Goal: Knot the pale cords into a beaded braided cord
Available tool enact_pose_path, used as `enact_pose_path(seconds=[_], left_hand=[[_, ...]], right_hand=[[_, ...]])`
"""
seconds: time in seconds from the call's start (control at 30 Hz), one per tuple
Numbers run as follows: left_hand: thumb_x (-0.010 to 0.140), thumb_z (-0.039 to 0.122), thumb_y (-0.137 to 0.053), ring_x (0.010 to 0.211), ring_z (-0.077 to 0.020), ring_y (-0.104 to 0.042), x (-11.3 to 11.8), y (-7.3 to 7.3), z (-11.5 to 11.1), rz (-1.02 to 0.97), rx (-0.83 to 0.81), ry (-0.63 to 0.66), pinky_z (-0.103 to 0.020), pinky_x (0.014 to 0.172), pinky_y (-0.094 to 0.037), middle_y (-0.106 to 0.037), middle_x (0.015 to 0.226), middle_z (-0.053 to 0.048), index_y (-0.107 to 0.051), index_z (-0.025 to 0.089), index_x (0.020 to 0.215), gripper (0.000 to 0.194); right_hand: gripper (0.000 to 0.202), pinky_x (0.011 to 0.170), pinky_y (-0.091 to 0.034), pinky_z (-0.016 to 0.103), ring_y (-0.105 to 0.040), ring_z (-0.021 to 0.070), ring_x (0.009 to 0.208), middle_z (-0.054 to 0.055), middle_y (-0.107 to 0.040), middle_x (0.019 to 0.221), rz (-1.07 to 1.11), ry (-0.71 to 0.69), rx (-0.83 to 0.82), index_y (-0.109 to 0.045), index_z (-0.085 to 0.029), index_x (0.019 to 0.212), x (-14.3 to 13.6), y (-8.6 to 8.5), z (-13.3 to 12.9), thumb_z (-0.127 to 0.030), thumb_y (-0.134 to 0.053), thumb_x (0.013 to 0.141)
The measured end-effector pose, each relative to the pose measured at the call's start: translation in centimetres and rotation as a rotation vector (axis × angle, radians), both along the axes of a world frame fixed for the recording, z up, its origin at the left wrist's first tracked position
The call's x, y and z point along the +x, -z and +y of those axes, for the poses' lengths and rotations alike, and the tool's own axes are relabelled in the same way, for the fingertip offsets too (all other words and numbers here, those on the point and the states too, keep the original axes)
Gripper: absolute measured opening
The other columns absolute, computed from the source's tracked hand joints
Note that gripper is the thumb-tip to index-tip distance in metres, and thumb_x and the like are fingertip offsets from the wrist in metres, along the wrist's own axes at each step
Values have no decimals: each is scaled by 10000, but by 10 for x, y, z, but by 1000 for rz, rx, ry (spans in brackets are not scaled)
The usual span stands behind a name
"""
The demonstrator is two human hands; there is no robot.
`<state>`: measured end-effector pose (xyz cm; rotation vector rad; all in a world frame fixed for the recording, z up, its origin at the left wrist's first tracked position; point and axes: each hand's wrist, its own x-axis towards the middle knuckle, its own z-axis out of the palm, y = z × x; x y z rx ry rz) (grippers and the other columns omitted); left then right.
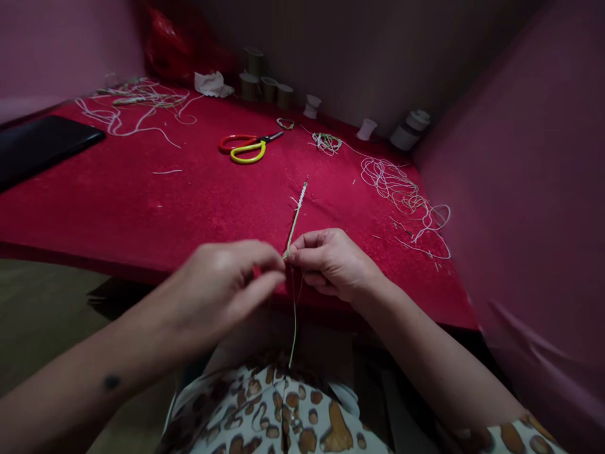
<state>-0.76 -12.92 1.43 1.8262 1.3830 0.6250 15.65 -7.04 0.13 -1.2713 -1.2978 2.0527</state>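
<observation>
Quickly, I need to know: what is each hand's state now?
Left hand: partly curled, near the lower end of the braided cord; whether it holds anything cannot be told.
Right hand: closed, pinching that cord between thumb and fingers.

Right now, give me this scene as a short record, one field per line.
Left hand: fingertips close beside the right hand's; grip unclear
Right hand: pinching the near end of the braided cord
Surface: red tabletop
Beyond the cord: scissors, red and yellow handles
Far left: black flat object
Right: tangled pale thread
Back: spools
</observation>
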Motion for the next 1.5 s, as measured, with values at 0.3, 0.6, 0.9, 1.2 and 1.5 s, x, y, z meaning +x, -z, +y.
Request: enact_pose_path(seconds=[0.3,0.6,0.9,1.2,1.5], left_hand=[[820,183,-473,375,-118,-540,15,10,25,-513,-567,-239,-228,422,-466,-571,428,23,-511,173,700,126],[756,262,-512,327,-71,-413,9,19,26,-156,-213,-190,-173,323,-290,-473,426,71,-538,187,669,118],[774,266,-503,447,-78,-451,5,23,32,-138,-146,-116,-171,393,-303,-514,514,47,-584,176,673,157],[825,222,-508,281,-48,-360,15,12,28,-409,-493,-208,-152,310,-254,-449,344,61,-521,175,593,237],[865,219,-484,249,-40,-303,21,8,24,-559,-570,-268,-143,257,-217,-432,362,74,-479,188,608,259]], right_hand=[[100,283,-150,157,-256,31,291,-86,-406,409,-65,-9,74,-516,-164,684,0,0,-2,-168,-584,758],[92,359,-206,164,-290,28,320,-105,-335,392,-203,-21,290,-504,-152,666,-3,3,-4,-143,-566,733],[95,441,-275,198,-388,62,442,-40,-465,504,-388,-45,608,-535,-149,619,-2,11,-2,-141,-533,714],[160,538,-356,246,-524,122,545,45,-615,644,-647,-112,1051,-595,-144,757,5,-4,-53,-192,-478,854],[131,453,-319,252,-498,119,480,34,-615,596,-588,-643,1020,-598,-145,649,5,4,-85,-159,-559,773]])
